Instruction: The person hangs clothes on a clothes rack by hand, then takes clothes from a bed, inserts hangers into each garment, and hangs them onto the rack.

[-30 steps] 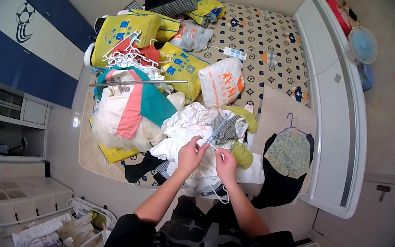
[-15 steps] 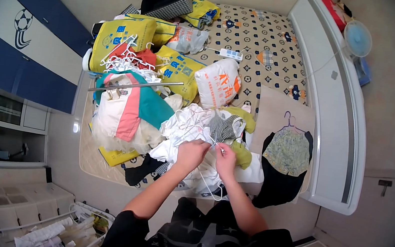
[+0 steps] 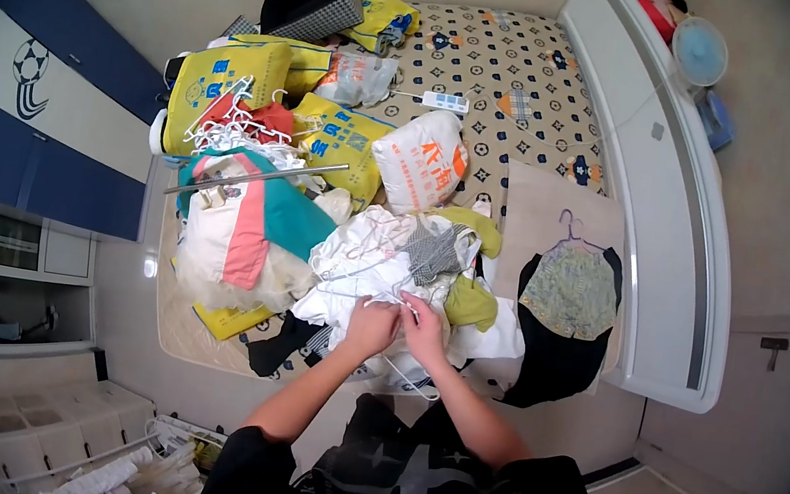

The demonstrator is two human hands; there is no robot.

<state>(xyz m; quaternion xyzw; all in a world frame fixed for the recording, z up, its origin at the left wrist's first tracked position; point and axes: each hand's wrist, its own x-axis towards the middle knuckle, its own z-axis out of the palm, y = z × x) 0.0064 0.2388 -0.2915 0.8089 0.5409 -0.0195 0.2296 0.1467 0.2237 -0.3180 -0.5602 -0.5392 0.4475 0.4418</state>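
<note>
My left hand (image 3: 372,327) and my right hand (image 3: 422,330) are close together over a heap of white clothes (image 3: 339,251), fingers pinched. A thin white hanger (image 3: 416,383) extends down from between them toward the bed's front edge. My right fingers close on its upper part; what the left fingers grip is hidden. More thin white lines, hangers or cords, cross the heap just ahead of my fingertips. A grey checked cloth (image 3: 432,254) and an olive-green garment (image 3: 472,303) lie against the heap's right side.
Left lie a teal, pink and white garment (image 3: 250,237), a metal rod (image 3: 263,178) and piled white hangers (image 3: 229,133). Behind are yellow bags (image 3: 344,144), a white bag (image 3: 419,164) and a power strip (image 3: 446,103). Right, patterned shorts (image 3: 568,297) on a purple hanger lie over black clothing (image 3: 549,375).
Both hands have shifted slightly left and toward me over the white heap, still together. The white hanger has moved with them. The whole view has also shifted a little.
</note>
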